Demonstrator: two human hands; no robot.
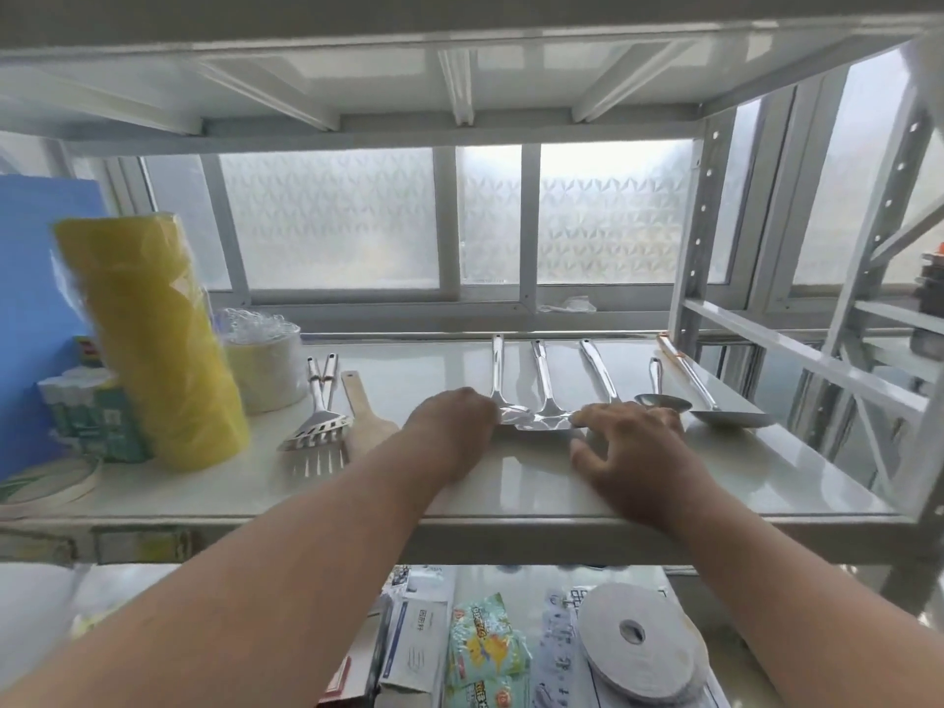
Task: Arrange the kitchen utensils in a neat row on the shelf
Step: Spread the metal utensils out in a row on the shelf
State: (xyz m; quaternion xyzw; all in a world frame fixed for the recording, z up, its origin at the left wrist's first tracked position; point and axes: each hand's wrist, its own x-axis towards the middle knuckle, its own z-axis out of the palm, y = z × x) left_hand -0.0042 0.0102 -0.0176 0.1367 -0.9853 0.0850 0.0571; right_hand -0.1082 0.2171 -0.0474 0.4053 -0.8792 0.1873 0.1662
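Several steel utensils lie side by side on the white shelf [511,493], handles pointing to the window. From left to right they are serving tongs [317,419], a wooden spatula [357,408], two steel spatulas [498,373] [544,385], a third steel handle [598,370], a spoon [660,398] and a ladle [717,408]. My left hand [452,434] has its fingers curled at the left edge of the overlapping spatula heads. My right hand [631,447] lies with spread fingers, its index tip touching the right edge of the heads. It hides the third utensil's head.
At the shelf's left stand a yellow wrapped stack [153,344], a roll of tape [265,370], small boxes [92,411] and a blue board [36,298]. The rack's posts [694,232] close off the right side. The shelf below holds packets [485,651] and a white roll [638,641].
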